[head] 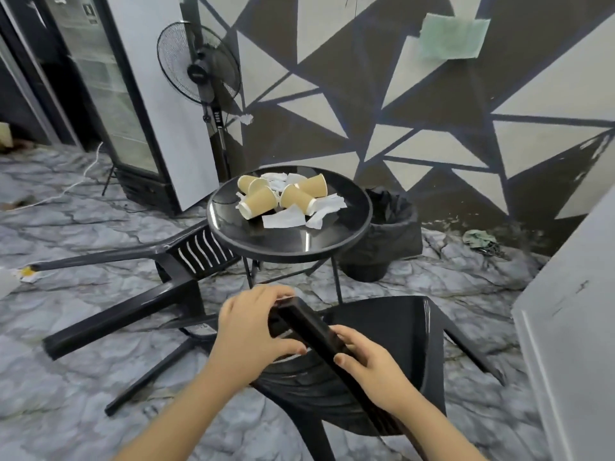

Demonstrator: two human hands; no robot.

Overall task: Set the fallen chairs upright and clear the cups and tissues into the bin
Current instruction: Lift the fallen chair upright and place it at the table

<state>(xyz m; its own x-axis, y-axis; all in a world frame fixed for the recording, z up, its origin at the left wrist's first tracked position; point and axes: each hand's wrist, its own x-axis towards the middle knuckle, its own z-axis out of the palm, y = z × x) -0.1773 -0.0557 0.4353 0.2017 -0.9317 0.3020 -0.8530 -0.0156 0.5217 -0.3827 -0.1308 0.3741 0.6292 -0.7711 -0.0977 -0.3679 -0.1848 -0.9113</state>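
Observation:
A black plastic chair (396, 334) stands tilted in front of me, and both hands grip the top edge of its backrest. My left hand (248, 331) holds the far end, my right hand (367, 364) the near part. A second black chair (159, 277) lies fallen on its side on the floor to the left, legs pointing left and toward me. A round black table (349, 234) carries several tipped tan paper cups (259, 202) and crumpled white tissues (321, 211). A black-lined bin (386, 241) stands behind the table to the right.
A glass-door fridge (133, 104) and a standing fan (199, 64) stand at the back left. A white cable (80, 181) runs over the marbled floor. A white panel (579, 314) closes off the right. Litter (28, 274) lies at far left, a green scrap (479, 237) by the wall.

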